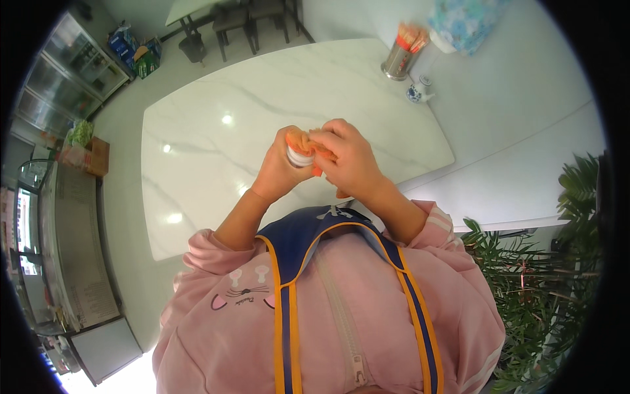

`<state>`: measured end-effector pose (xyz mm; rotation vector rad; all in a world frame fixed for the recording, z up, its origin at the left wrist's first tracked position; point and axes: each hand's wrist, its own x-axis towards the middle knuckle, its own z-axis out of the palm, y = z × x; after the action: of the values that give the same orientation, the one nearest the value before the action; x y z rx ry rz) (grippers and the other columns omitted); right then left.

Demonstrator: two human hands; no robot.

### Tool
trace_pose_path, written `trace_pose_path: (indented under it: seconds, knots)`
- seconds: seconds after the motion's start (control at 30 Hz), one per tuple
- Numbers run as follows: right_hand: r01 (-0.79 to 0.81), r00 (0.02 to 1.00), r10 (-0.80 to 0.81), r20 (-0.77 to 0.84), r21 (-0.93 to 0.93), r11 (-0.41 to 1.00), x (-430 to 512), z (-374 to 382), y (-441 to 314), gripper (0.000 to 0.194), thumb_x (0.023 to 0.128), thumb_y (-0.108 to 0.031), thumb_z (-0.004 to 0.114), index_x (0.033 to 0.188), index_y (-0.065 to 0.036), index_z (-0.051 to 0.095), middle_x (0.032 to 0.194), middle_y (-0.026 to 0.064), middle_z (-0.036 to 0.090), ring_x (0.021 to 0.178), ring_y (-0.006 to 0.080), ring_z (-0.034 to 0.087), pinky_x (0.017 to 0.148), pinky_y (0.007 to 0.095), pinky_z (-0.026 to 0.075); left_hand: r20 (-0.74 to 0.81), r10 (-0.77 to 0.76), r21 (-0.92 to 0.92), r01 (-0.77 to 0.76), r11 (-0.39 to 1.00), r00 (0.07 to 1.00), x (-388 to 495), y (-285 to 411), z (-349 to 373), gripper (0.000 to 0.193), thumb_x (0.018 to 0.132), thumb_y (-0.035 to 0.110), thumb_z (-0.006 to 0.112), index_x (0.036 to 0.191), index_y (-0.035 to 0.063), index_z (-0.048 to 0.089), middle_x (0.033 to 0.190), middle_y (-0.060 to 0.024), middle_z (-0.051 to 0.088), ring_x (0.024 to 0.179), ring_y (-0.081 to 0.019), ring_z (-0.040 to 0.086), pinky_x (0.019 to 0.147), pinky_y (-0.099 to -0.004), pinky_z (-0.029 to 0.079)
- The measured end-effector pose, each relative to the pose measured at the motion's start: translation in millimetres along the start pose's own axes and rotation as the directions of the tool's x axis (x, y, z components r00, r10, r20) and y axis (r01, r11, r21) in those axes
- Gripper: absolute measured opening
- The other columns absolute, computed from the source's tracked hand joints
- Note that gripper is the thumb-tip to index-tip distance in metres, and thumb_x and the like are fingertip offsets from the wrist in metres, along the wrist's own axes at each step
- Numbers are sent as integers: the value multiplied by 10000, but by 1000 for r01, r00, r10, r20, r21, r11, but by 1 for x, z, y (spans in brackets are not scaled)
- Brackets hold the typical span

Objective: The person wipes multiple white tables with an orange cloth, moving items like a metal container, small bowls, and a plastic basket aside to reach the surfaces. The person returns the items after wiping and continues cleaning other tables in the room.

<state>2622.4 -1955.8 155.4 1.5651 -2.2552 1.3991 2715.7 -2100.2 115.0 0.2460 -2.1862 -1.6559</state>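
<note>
My left hand [279, 165] is wrapped around a small white container [299, 158], whose ribbed rim shows between thumb and fingers; the rest of it is hidden. An orange cloth [301, 142] lies bunched over the top of the container. My right hand [346, 156] pinches the cloth against it, and a bit of orange hangs out below the palm. Both hands are close together above the near part of a white marble-patterned table [236, 143].
At the table's back right stand a metal holder [396, 61] of red-wrapped chopsticks and a blue-and-white teapot [419, 90], beside the wall. Leafy plants [521, 295] are at the right. Stools [235, 27] stand beyond the table; a counter [76, 246] runs along the left.
</note>
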Motion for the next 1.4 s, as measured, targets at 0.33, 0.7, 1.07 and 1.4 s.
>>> trace_pose_path:
  seconds: [0.33, 0.7, 1.07, 1.4]
  knots:
    - [5, 995, -25, 92, 217, 976, 6, 8, -7, 187, 768, -74, 647, 954, -86, 648, 910, 60, 551, 826, 259, 571, 686, 355, 485, 48, 56, 188, -64, 980, 997, 4, 2, -8, 615, 664, 124, 830, 1138, 16, 454, 990, -136, 578, 877, -291, 608, 752, -353, 516]
    - [-33, 984, 60, 167, -162, 986, 10, 4, -11, 135, 786, -114, 615, 915, -75, 629, 850, 81, 559, 769, 272, 596, 650, 380, 493, -5, 213, 371, -195, 908, 977, 4, -4, -9, 609, 633, 126, 847, 1106, 32, 475, 989, -137, 591, 866, -347, 590, 729, -417, 501]
    - [-477, 872, 468, 145, 468, 744, 24, -42, -13, 206, 840, -48, 599, 1035, -48, 662, 824, 78, 640, 602, 154, 635, 565, 264, 482, -122, 301, 407, -229, 884, 946, 17, 5, -32, 593, 684, 90, 803, 1155, 5, 452, 984, -158, 610, 898, -336, 618, 768, -393, 509]
    - [60, 998, -60, 22, -28, 998, 16, 16, -21, 175, 809, -49, 644, 982, -73, 660, 840, 56, 561, 660, 190, 600, 572, 314, 495, -91, 224, 244, -197, 950, 970, 19, -3, -25, 583, 670, 84, 817, 1130, 1, 467, 975, -155, 602, 882, -327, 605, 752, -394, 505]
